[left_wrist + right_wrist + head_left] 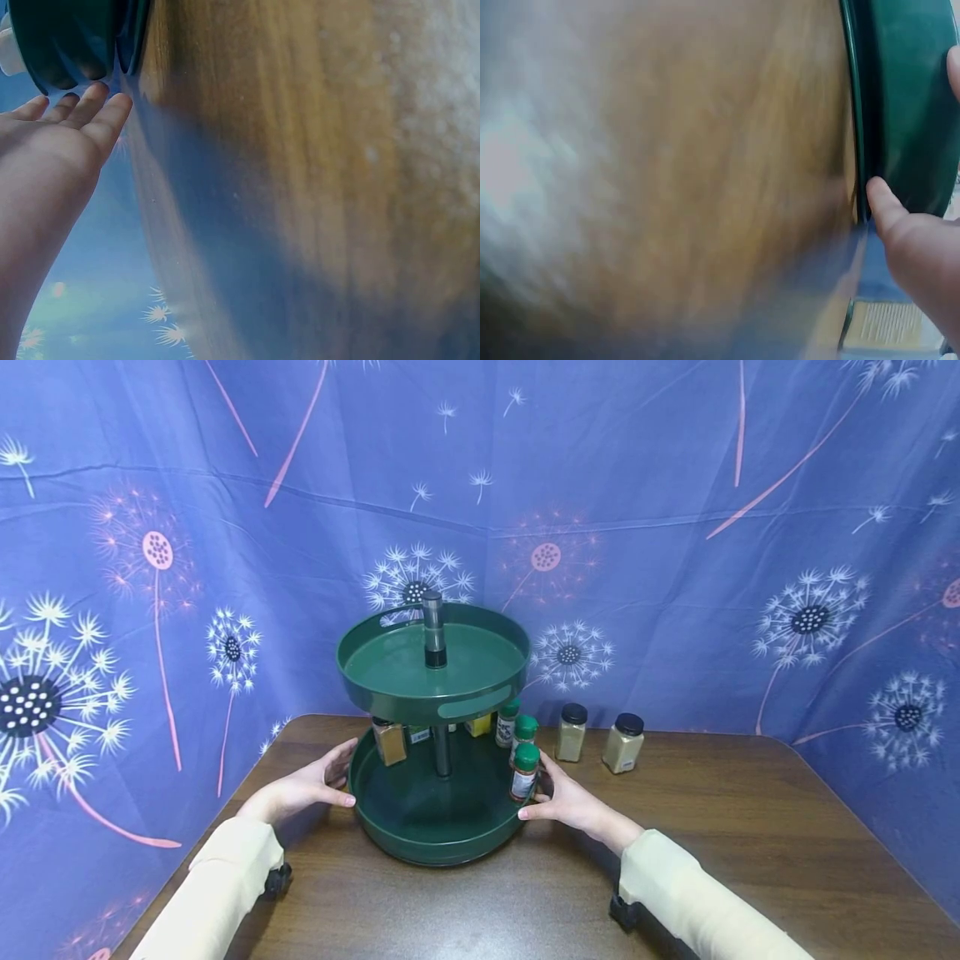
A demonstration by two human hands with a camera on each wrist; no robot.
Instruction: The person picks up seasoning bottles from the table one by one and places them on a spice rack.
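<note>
A green two-tier turntable stands on the table, its upper tray (390,672) bare and its lower tray (420,814) carrying spice jars. My left hand (307,785) is at the left side of the lower tray; in the left wrist view its fingers (90,109) stretch to the green wall. On the opposite side, my right hand (570,800) touches the lower tray's wall with relaxed fingers, thumb toward the front. Close to it stands a green-capped spice jar (524,774), with two more green-capped jars behind. A brown spice jar (390,743) leans at the left; a yellow container (478,726) is partly hidden.
Two black-lidded spice jars, one (572,733) near the turntable and one (623,745) farther right, stand on the brown wooden table (750,835). A blue dandelion-print cloth (637,527) hangs behind and along both sides.
</note>
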